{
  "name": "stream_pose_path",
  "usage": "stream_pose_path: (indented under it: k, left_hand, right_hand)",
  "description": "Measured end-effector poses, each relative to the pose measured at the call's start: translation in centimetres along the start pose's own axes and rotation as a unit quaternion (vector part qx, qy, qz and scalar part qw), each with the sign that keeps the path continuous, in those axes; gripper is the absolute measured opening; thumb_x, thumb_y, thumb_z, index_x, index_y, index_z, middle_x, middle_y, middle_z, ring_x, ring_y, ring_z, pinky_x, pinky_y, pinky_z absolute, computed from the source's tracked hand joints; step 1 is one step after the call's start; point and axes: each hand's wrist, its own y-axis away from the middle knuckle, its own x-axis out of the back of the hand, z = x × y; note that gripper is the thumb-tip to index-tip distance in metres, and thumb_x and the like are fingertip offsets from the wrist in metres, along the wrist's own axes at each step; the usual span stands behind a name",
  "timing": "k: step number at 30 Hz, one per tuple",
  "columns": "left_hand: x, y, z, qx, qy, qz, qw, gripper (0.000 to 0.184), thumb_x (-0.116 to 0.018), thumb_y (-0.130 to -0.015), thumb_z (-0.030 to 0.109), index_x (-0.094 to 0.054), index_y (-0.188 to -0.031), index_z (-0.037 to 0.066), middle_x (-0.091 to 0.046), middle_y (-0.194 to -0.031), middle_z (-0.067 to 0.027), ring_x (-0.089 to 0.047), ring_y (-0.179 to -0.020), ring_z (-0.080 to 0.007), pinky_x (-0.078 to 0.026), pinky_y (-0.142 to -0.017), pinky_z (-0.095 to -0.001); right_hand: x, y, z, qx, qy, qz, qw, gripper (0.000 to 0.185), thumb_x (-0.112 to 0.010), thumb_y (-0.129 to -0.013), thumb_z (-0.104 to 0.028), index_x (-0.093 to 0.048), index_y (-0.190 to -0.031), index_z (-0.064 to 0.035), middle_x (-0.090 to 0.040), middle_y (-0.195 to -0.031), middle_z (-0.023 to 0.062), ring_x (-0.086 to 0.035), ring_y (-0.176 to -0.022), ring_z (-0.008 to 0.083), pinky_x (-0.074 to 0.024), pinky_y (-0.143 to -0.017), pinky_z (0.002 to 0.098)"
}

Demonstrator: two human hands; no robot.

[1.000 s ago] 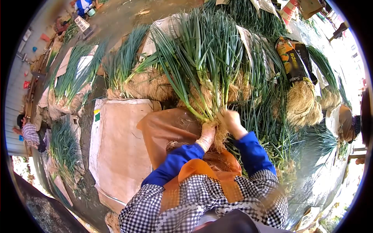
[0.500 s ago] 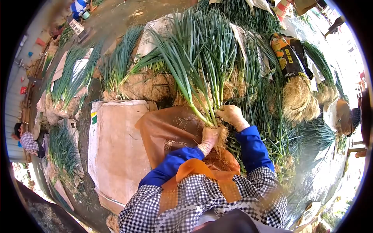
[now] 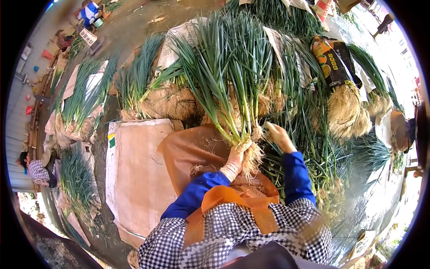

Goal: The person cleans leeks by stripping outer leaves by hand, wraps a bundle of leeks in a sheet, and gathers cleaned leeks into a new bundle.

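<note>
My left hand is closed around a bunch of green onions just above its pale roots. The long leaves fan upward and away from me, overlapping other onions behind. Just right of the bunch is my right hand, its fingers bent and drawn together, pointing left toward a small root tuft beside the stems. A narrow gap separates that hand from the tuft. Whatever its fingers may hold is too small to make out. Below the hands, a brown apron with loose root bits covers my lap.
A flat tan sack lies to my left. Onion bundles with shaggy roots stand in front, and loose onions are heaped at right. A black printed bag wraps one bundle. Another person sits far left.
My right hand has come off the stems and moved a little right. The bunch in my left hand now looks fuller, with its roots more exposed below the grip.
</note>
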Motion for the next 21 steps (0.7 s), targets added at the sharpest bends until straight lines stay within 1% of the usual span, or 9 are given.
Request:
stream_pose_path:
  k: [3,5,6,7,8,12,15,19,21]
  left_hand:
    - [0.0,1.4,0.1,0.020,0.038,-0.032,0.999,0.022,-0.060,-0.084,0.011,-0.057,-0.105,0.005,-0.060,-0.090,-0.0033,-0.060,-0.081,-0.0151,-0.051,-0.073,-0.0276]
    - [0.5,1.3,0.4,0.037,0.085,-0.092,0.991,0.019,-0.058,-0.086,0.010,-0.055,-0.104,0.005,-0.059,-0.086,-0.0045,-0.060,-0.078,-0.0158,-0.052,-0.071,-0.0286]
    - [1.0,1.2,0.4,0.034,0.102,-0.083,0.991,0.020,-0.058,-0.086,0.010,-0.055,-0.105,0.005,-0.060,-0.086,-0.0045,-0.060,-0.077,-0.0159,-0.052,-0.070,-0.0289]
    - [1.3,1.3,0.4,0.032,0.122,-0.074,0.989,0.020,-0.058,-0.086,0.010,-0.055,-0.105,0.005,-0.060,-0.086,-0.0046,-0.060,-0.077,-0.0160,-0.052,-0.069,-0.0291]
    - [0.3,2.2,1.3,0.031,0.134,-0.059,0.989,0.018,-0.059,-0.085,0.012,-0.057,-0.102,0.005,-0.061,-0.084,-0.0047,-0.061,-0.074,-0.0160,-0.053,-0.067,-0.0295]
    - [0.3,2.6,3.0,0.067,0.141,-0.067,0.986,0.020,-0.061,-0.084,0.018,-0.059,-0.098,0.004,-0.062,-0.080,-0.0037,-0.061,-0.068,-0.0148,-0.053,-0.063,-0.0282]
    - [0.3,2.8,3.1,0.078,0.125,-0.091,0.985,0.019,-0.061,-0.084,0.018,-0.059,-0.098,0.005,-0.062,-0.081,-0.0028,-0.061,-0.069,-0.0140,-0.053,-0.062,-0.0268]
    - [0.0,2.6,2.3,0.075,0.075,-0.066,0.992,0.018,-0.061,-0.085,0.020,-0.060,-0.095,0.005,-0.061,-0.076,-0.0010,-0.058,-0.063,-0.0122,-0.050,-0.057,-0.0251]
    - [0.0,1.8,1.4,0.044,0.068,-0.029,0.996,0.016,-0.061,-0.085,0.020,-0.060,-0.093,0.005,-0.060,-0.073,-0.0007,-0.057,-0.061,-0.0122,-0.049,-0.055,-0.0255]
  right_hand:
    - [-5.2,-1.3,-5.9,-0.108,-0.220,-0.146,0.959,0.046,-0.045,-0.093,-0.035,-0.044,-0.128,-0.0051,-0.055,-0.114,0.0133,-0.056,-0.098,0.0177,-0.0475,-0.077,0.0241]
    - [-7.9,-3.9,-4.1,0.360,0.063,-0.096,0.926,0.042,-0.039,-0.095,-0.024,-0.037,-0.133,-0.0056,-0.048,-0.126,0.0161,-0.050,-0.110,0.0208,-0.0428,-0.089,0.0251]
    - [-9.1,-4.6,-3.6,0.351,0.007,-0.108,0.930,0.038,-0.035,-0.095,-0.015,-0.039,-0.131,-0.0045,-0.048,-0.125,0.0170,-0.051,-0.108,0.0221,-0.0416,-0.093,0.0268]
    - [-9.4,-5.0,-3.7,0.107,-0.099,-0.211,0.967,0.036,-0.035,-0.093,-0.012,-0.043,-0.127,-0.0029,-0.051,-0.123,0.0155,-0.053,-0.105,0.0232,-0.0428,-0.091,0.0295]
    - [-9.4,-4.6,-3.2,0.105,-0.099,-0.212,0.966,0.036,-0.035,-0.093,-0.012,-0.043,-0.127,-0.0029,-0.051,-0.123,0.0155,-0.053,-0.105,0.0232,-0.0428,-0.091,0.0295]
    - [-4.5,2.1,2.4,0.079,0.414,-0.033,0.906,0.029,-0.044,-0.090,-0.027,-0.064,-0.098,-0.0083,-0.064,-0.079,0.0170,-0.062,-0.074,0.0293,-0.0501,-0.067,0.0380]
    - [6.2,1.8,11.3,-0.125,0.670,-0.075,0.728,0.028,-0.052,-0.085,-0.031,-0.066,-0.102,-0.0140,-0.065,-0.101,0.0080,-0.064,-0.093,0.0251,-0.0516,-0.075,0.0390]
    - [2.9,3.3,-2.6,0.003,0.475,0.095,0.875,0.048,-0.049,-0.084,-0.053,-0.062,-0.088,-0.0067,-0.065,-0.082,0.0129,-0.063,-0.074,0.0258,-0.0482,-0.066,0.0390]
    - [-2.2,0.5,-4.7,0.035,-0.003,-0.038,0.999,0.047,-0.053,-0.087,-0.046,-0.058,-0.093,0.0007,-0.060,-0.069,0.0036,-0.056,-0.059,0.0164,-0.0462,-0.058,0.0304]
